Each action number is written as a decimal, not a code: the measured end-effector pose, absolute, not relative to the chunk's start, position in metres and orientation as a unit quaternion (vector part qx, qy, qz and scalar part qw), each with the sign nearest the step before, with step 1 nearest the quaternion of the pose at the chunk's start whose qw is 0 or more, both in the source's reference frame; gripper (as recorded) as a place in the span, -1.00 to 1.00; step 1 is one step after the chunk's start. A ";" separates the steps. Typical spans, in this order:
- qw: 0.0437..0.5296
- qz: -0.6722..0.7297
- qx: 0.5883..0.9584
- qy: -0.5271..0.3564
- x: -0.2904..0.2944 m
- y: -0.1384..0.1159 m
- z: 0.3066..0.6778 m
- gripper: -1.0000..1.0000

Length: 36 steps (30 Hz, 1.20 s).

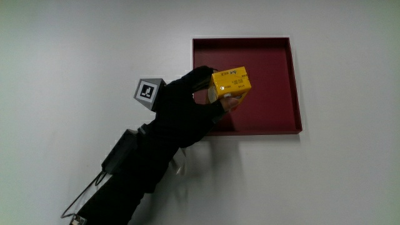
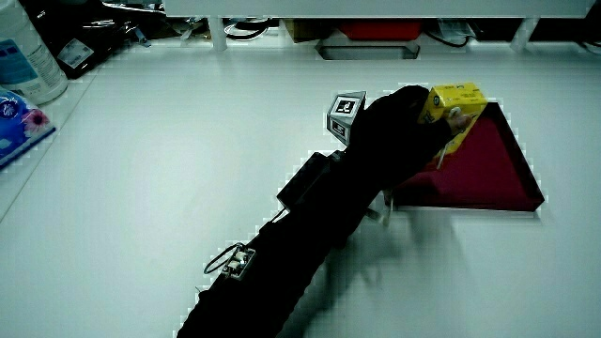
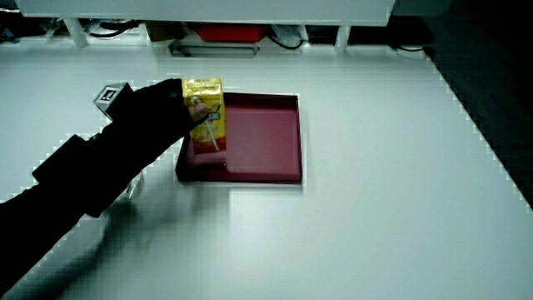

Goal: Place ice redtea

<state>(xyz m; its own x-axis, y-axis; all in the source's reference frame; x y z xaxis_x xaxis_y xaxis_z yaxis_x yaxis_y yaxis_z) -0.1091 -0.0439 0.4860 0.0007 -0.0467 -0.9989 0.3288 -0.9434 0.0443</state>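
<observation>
The hand (image 1: 187,103) reaches out over the tray's (image 1: 294,81) near corner, forearm stretched across the table, fingers (image 3: 171,108) curled tight around the carton (image 1: 230,82), cube (image 1: 149,92) facing up.

Dark print is seen on the top face of the yellow ice red tea carton (image 1: 231,81), too small to be read. No other text can be read.

The hand (image 3: 162,112) has its grip closed on an upright yellow carton (image 3: 205,108) over the red tray (image 3: 275,162).
</observation>
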 end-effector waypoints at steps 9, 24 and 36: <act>0.163 -0.698 0.691 0.090 -0.108 -0.036 0.518 0.00; 0.184 -0.716 0.668 0.082 -0.111 -0.031 0.536 0.00; 0.188 -0.717 0.665 0.084 -0.111 -0.031 0.538 -0.23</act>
